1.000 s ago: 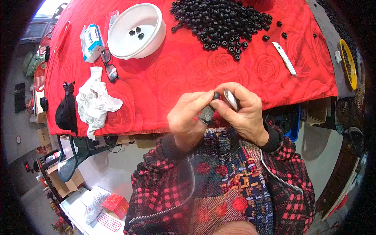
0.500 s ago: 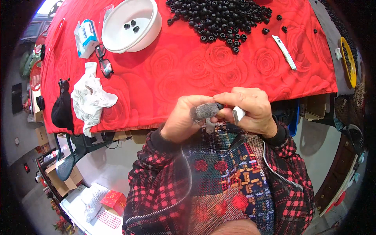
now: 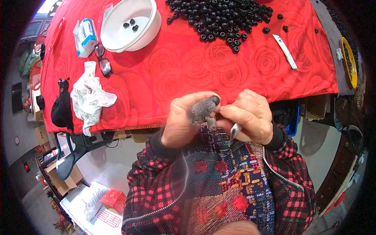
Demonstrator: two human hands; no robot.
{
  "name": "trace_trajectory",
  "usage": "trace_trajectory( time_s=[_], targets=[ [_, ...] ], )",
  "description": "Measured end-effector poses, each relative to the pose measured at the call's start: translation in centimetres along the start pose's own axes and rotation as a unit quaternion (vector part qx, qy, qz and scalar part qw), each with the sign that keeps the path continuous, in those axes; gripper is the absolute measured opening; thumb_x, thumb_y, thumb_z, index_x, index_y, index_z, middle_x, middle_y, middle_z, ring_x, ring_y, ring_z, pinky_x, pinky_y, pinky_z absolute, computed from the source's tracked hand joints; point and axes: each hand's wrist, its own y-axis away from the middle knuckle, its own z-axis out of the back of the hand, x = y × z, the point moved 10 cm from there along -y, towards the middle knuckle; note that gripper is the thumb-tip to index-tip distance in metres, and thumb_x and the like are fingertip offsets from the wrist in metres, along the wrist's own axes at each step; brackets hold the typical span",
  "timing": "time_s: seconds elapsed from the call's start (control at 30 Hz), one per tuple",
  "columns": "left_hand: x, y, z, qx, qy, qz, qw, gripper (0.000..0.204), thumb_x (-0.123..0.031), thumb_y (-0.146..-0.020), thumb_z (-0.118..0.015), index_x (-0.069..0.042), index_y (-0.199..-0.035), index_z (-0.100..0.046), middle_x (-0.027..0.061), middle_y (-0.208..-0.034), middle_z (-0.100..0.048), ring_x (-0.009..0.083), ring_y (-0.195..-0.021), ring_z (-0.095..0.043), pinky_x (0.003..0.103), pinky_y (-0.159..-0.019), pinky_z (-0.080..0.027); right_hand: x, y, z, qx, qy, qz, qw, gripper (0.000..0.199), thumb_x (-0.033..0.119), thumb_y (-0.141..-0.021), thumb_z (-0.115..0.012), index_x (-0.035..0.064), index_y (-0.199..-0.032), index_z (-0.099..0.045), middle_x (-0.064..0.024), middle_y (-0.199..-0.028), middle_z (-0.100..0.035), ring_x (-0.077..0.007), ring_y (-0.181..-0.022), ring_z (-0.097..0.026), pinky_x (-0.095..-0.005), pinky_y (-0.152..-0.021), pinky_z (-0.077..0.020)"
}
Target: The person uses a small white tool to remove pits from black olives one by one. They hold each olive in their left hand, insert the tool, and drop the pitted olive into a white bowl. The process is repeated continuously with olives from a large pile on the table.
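Observation:
My left hand (image 3: 181,119) is closed in a pinch at the table's near edge, holding a small black round part (image 3: 215,100). A fuzzy grey covering (image 3: 202,110) sits at its fingers, apparently around one of them. Just below hangs a light grey tip (image 3: 211,123), its kind unclear. Facing it, my right hand (image 3: 250,117) has its fingers curled round a slim white tool (image 3: 234,132) with a shiny, blade-like end pointing down. The right fingertips almost meet the left ones. Most of the tool is hidden in the palm.
A large heap of black round parts (image 3: 219,19) lies at the far side of the red tablecloth (image 3: 176,74). Left of it stands a white basin (image 3: 149,31) with several such parts. Glasses (image 3: 104,64), a white cloth (image 3: 90,98) and a slim white strip (image 3: 285,51) lie around.
The black part has turned upward in my left hand and shows more fully. My right hand has drawn slightly away to the right, and its tool now tilts further down.

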Motion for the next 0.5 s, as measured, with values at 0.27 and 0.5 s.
trace_trajectory(
  time_s=[0.27,0.5],
  targets=[
    [0.1,0.2,0.0,-0.018,-0.014,0.040,0.999,0.027,-0.014,-0.091,-0.063,0.004,-0.111,-0.062,0.0058,-0.091,-0.066,0.0089,-0.079,-0.061,0.022,-0.068,-0.050,-4.1,0.2,-0.1,0.065,-0.061,-0.204,0.975,0.026,0.008,-0.084,-0.060,-0.0003,-0.108,-0.057,-0.0153,-0.079,-0.054,-0.0326,-0.065,-0.056,-0.0384,-0.057,-0.0447],
    [0.4,0.2,0.5,-0.038,-0.040,0.052,0.997,0.026,-0.013,-0.091,-0.062,0.004,-0.111,-0.063,0.0060,-0.091,-0.067,0.0088,-0.079,-0.061,0.022,-0.068,-0.050,-4.8,0.9,-0.6,0.061,-0.065,-0.213,0.973,0.020,0.009,-0.086,-0.059,0.0017,-0.105,-0.059,-0.0144,-0.079,-0.054,-0.0325,-0.066,-0.058,-0.0396,-0.057,-0.0452]
  ],
)
